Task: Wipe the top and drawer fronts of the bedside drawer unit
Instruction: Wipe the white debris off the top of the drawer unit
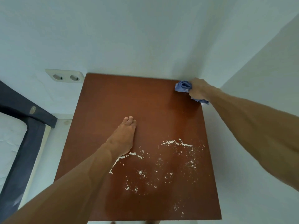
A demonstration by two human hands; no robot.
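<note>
1. The brown top of the bedside drawer unit (123, 97) is seen from above, set into a corner between two pale walls; the drawer fronts are not shown.
2. A crumpled blue cloth (183, 86) is clenched in the right hand (198, 90), whose fingers are closed around it.
3. The cloth is pressed on the top at its far right corner, close to the back wall, with a tail of fabric showing below the hand at the right edge.
4. The left hand (124, 136) is laid flat on the top near its middle, fingers straight and together, nothing being held.
5. White powdery specks (171, 157) are scattered over the near right part of the top, with one streak touching the heel of the left hand.
6. The far half of the top is seen free of specks.
7. A double wall socket (65, 77) is mounted just left of the far left corner.
8. A dark bed frame (24, 126) with a white mattress (9, 139) is seen at the left, apart from the unit.
</note>
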